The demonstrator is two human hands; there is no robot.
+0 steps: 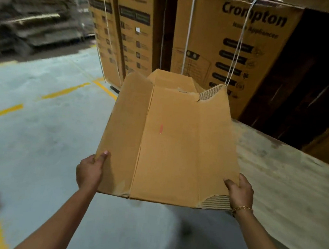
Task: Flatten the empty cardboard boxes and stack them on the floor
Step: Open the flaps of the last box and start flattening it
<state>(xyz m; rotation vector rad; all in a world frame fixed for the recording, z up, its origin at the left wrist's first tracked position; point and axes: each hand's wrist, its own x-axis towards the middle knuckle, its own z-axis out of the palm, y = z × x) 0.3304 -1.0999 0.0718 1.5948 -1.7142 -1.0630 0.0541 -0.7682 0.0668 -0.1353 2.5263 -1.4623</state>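
A flattened brown cardboard box is held out flat in front of me, above the floor. Its far right corner is torn and shows the corrugation, and so is its near right corner. My left hand grips the near left corner, thumb on top. My right hand, with a gold bracelet at the wrist, grips the near right corner. A small flap sticks up at the box's far end.
Tall printed Crompton boxes tied with white string stand just beyond the held box. A blurred stack of flattened cardboard lies at the far left. The grey concrete floor has yellow dashed lines.
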